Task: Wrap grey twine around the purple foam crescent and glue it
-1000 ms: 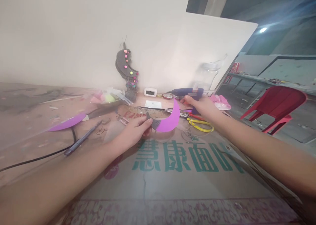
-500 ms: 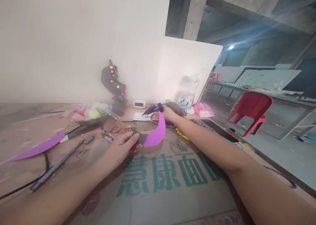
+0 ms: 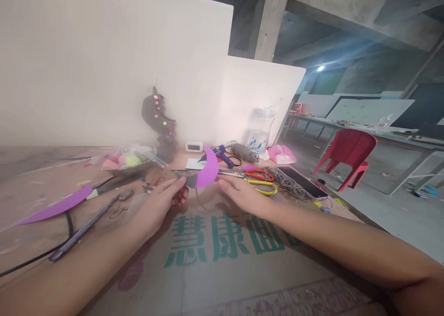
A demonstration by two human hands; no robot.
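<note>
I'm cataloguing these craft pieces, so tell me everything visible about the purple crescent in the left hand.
The purple crescent is a thin, smooth, curved piece, apparently card or foam sheet. Grey yarn wraps its left part; the rest is bare, narrowing towards its upper tip. The left hand pinches the wrapped part between thumb and fingers, the crescent's hollow side facing up and left. The right hand is close to its right; any contact through yarn is unclear.

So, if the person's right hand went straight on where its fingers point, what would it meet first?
Probably the flat purple crescent partly wrapped in grey yarn, just ahead of the right hand; depth is unclear, so it could miss.
</note>
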